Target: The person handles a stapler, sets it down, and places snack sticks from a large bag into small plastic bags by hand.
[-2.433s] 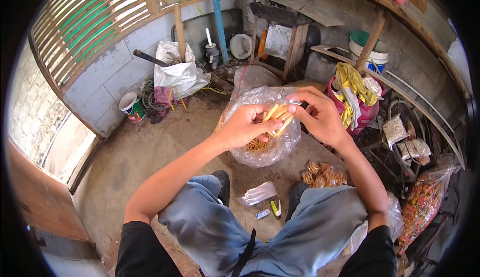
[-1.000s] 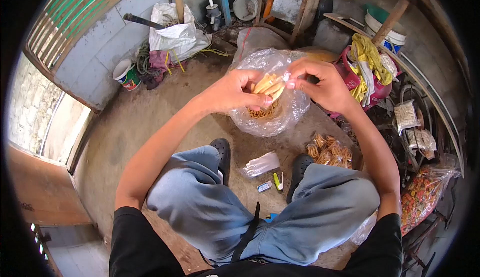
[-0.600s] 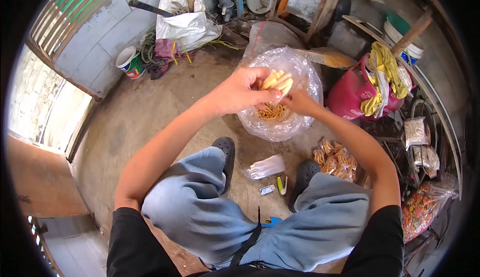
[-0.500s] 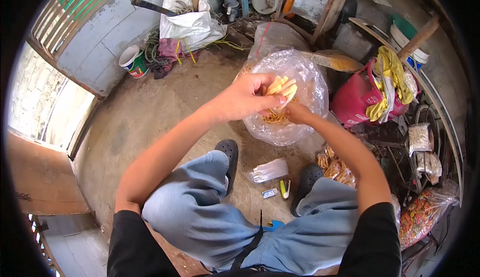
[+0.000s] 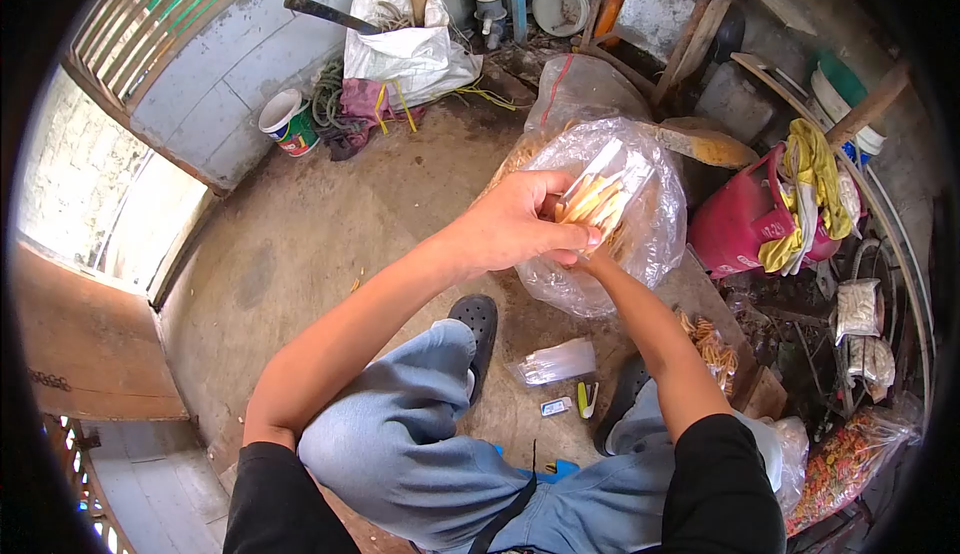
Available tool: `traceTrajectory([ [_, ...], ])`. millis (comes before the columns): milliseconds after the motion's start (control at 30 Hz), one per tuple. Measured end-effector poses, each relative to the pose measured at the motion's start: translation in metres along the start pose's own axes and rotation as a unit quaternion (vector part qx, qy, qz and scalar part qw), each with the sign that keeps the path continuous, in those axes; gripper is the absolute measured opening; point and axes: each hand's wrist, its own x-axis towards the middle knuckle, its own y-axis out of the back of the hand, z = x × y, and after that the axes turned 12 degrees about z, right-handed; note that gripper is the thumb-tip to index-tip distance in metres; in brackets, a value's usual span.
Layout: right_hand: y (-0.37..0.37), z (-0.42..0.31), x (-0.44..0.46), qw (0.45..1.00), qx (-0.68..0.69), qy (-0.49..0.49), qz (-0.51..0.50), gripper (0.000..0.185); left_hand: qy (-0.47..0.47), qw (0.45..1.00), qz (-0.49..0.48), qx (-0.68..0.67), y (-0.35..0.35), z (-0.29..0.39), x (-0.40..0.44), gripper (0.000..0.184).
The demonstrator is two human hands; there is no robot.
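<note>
My left hand (image 5: 515, 222) is closed around a small clear plastic bag (image 5: 608, 186) holding pale yellow stick snacks, its clear end pointing up and away from me. My right hand (image 5: 592, 262) is just below and behind the left one, close to the bag's lower end; its fingers are hidden. Beneath both hands a large clear plastic sack (image 5: 655, 239) stands on the floor, with more stick snacks partly visible inside.
Between my feet lie a stack of clear bags (image 5: 558, 362), a green stapler (image 5: 587, 399) and a small blue-white box (image 5: 555, 407). Filled snack packs (image 5: 712, 349) sit to the right, near a pink tub (image 5: 742, 216). A paint bucket (image 5: 288, 122) stands at the left wall.
The small bag has tilted, so its clear end and the sticks inside now show above my left hand. My right hand is tucked closer beneath it. The whole view has shifted slightly.
</note>
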Motion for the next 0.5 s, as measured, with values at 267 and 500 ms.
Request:
traceTrajectory([
  [267, 0.057, 0.006, -0.014, 0.998, -0.049, -0.006, 0.026, 0.019, -0.016, 0.997, -0.042, -0.069, -0.011, 0.013, -0.014, 0.046],
  [500, 0.202, -0.042, -0.024, 0.968, 0.225, -0.048, 0.101, 0.008, -0.048, 0.994, -0.067, -0.065, -0.020, 0.028, -0.031, 0.052],
])
